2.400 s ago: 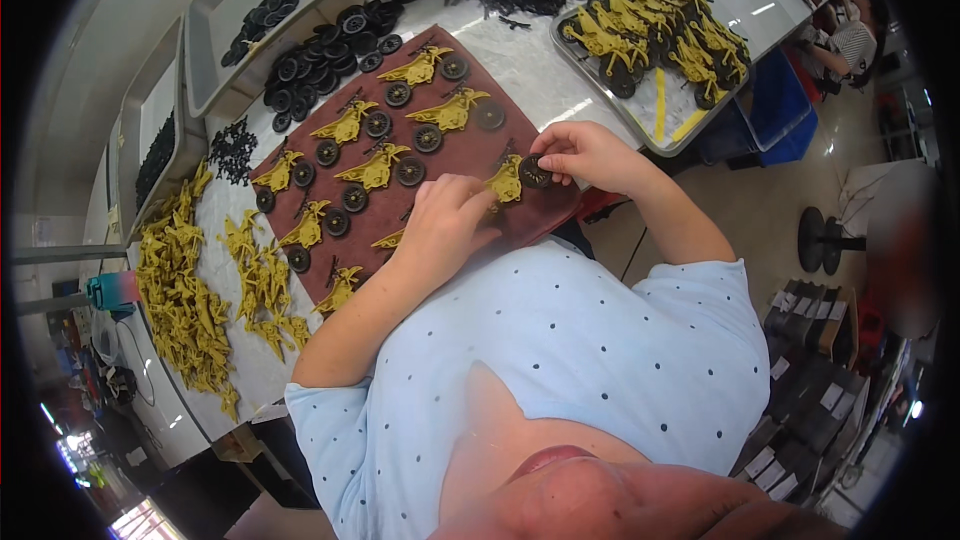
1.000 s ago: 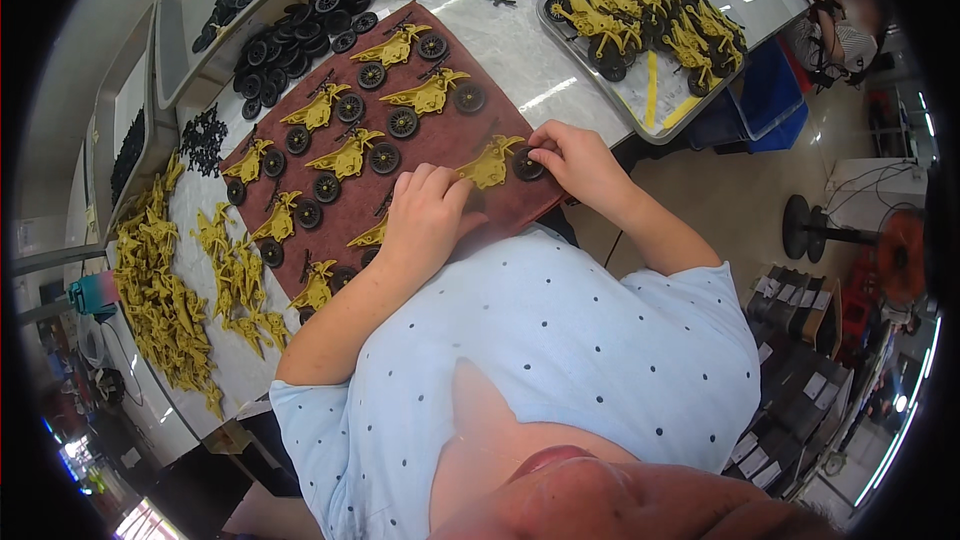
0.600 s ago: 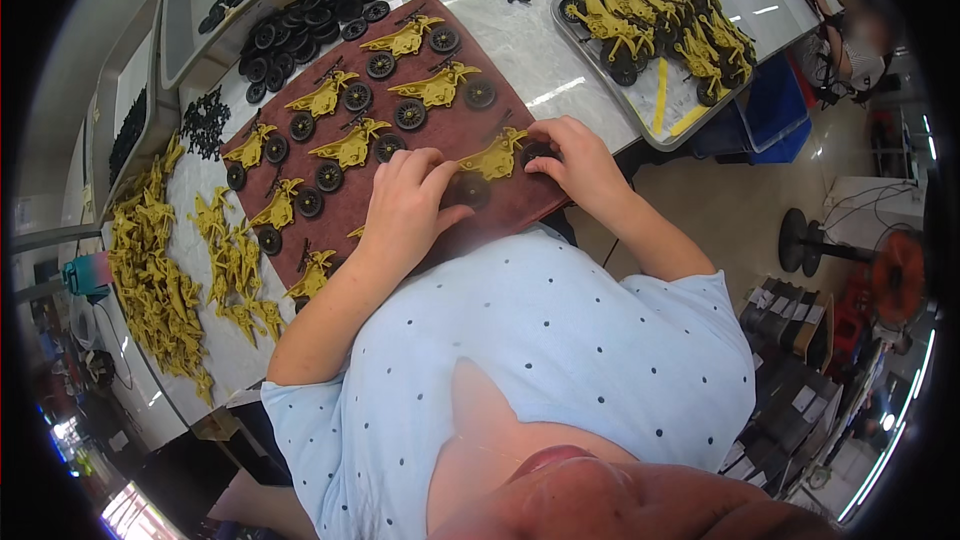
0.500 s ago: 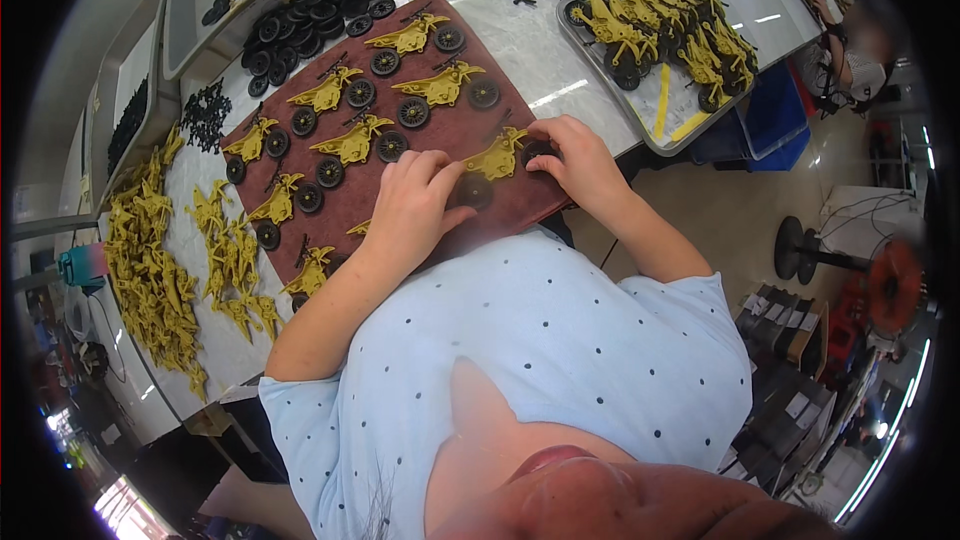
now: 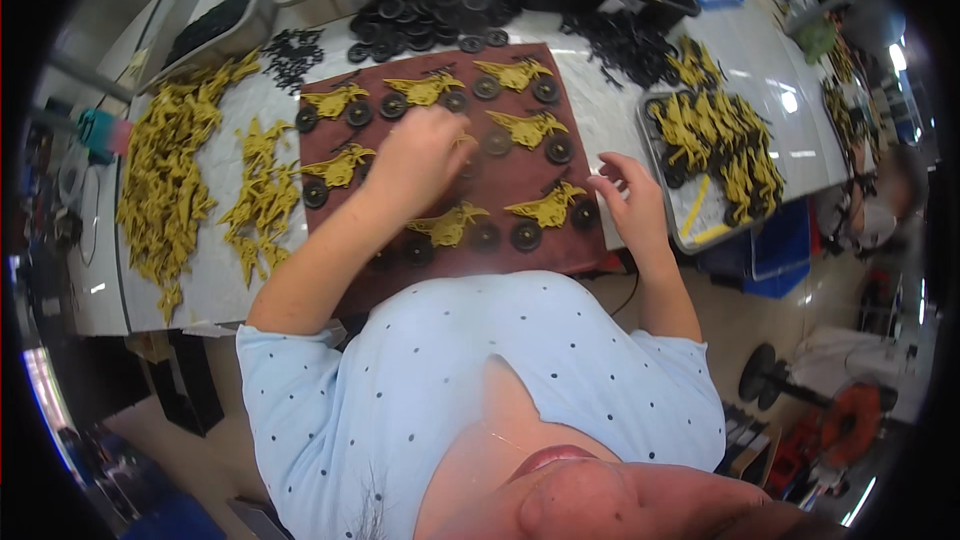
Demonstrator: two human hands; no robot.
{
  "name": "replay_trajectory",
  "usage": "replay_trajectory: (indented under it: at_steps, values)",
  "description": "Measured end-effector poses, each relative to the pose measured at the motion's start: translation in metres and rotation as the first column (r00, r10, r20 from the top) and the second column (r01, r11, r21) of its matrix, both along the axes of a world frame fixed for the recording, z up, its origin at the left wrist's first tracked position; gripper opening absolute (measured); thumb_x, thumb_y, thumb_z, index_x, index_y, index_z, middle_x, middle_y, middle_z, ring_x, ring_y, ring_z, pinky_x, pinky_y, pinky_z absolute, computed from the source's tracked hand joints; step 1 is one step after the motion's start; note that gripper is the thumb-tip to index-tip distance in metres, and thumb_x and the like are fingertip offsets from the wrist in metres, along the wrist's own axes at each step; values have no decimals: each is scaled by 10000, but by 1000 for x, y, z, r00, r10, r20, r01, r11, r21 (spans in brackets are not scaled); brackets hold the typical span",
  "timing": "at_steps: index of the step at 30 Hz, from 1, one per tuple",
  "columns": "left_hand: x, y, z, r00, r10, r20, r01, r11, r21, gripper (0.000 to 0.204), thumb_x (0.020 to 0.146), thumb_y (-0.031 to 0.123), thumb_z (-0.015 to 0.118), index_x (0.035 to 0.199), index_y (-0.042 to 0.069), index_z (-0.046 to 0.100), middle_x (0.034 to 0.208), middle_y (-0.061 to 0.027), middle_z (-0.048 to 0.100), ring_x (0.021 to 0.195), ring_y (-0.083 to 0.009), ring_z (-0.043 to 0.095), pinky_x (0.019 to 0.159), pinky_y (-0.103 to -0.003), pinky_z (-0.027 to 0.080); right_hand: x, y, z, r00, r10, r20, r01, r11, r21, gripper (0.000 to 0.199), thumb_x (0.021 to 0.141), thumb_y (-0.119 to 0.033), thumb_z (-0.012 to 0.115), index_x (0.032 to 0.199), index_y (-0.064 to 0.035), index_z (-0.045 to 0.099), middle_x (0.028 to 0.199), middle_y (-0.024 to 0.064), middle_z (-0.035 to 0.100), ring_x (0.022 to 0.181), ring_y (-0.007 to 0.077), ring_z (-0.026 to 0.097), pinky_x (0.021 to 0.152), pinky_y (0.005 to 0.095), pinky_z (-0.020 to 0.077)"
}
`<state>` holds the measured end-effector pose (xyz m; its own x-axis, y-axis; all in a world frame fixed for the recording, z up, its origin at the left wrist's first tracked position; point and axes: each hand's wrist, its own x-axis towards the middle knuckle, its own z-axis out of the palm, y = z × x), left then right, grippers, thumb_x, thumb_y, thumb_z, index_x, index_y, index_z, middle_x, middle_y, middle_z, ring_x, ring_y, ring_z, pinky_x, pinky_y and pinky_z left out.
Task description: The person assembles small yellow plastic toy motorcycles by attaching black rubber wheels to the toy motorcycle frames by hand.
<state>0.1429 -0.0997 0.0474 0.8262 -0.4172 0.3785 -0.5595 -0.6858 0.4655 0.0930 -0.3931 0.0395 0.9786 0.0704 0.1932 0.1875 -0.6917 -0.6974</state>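
Rows of small toy motorcycles with yellow bodies and black wheels, such as this toy motorcycle [image 5: 548,206], lie on a dark red cloth mat [image 5: 400,120]. My left hand [image 5: 425,150] is over the middle row, its fingers curled down and somewhat blurred. A bit of yellow shows at its fingertips, but the hand hides whatever it pinches. Beside the mat's right edge, my right hand [image 5: 632,202] is raised with fingers apart and nothing in them. The nearest thing to it is the rear wheel [image 5: 583,213] of the front right toy motorcycle.
Heaped yellow toy parts [image 5: 165,185] and a smaller yellow pile [image 5: 260,200] lie left. Black wheels [image 5: 420,22] are piled behind the mat, below grey bins. A metal tray [image 5: 690,240] of yellow-and-black toys stands right, near loose black parts [image 5: 625,45]. Another person [image 5: 885,200] sits far right.
The view has turned, so the mat appears straighter and farther left. My right hand has left the front right toy motorcycle. My left hand has moved away from that toy, toward the middle row.
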Motion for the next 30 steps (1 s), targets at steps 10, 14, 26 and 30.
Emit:
replay_trajectory:
  at_steps: [10, 14, 26, 30]
  values:
    - [161, 165, -30, 538, 839, -76, -736, 512, 442, 726, 769, 566, 647, 1383, 274, 393, 1338, -198, 403, 1242, -407, 382, 957, -536, 370, 28, -25, -58, 878, -425, 221, 320, 864, 389, 184, 926, -115, 546, 1056, 4, 597, 788, 58, 613, 670, 114, 564, 596, 250, 458]
    - [176, 168, -42, 511, 851, -121, -708, 497, 501, 772, 732, 603, 660, 1386, 303, 379, 1386, -186, 332, 1275, -387, 337, 999, -551, 319, 35, -28, -59, 892, -406, 197, 327, 882, 338, 189, 942, -124, 518, 1052, 10, 593, 768, 40, 592, 686, 92, 545, 624, 231, 446]
    - [203, 196, -73, 772, 628, 95, -603, 679, 419, 296, 839, 179, 556, 1107, 58, 519, 1112, -221, 530, 956, -425, 580, 792, -496, 489, 37, -31, -65, 912, -398, 103, 314, 837, 449, 188, 945, -136, 512, 1004, 21, 597, 715, 11, 546, 659, 72, 506, 607, 214, 419]
    - [205, 202, -78, 741, 655, 147, -656, 662, 361, 215, 890, 150, 499, 1050, 15, 549, 1021, -213, 586, 897, -391, 621, 759, -483, 508, 37, -32, -65, 913, -396, 100, 320, 846, 427, 193, 945, -145, 513, 1000, 19, 599, 706, 12, 547, 650, 75, 508, 602, 214, 417]
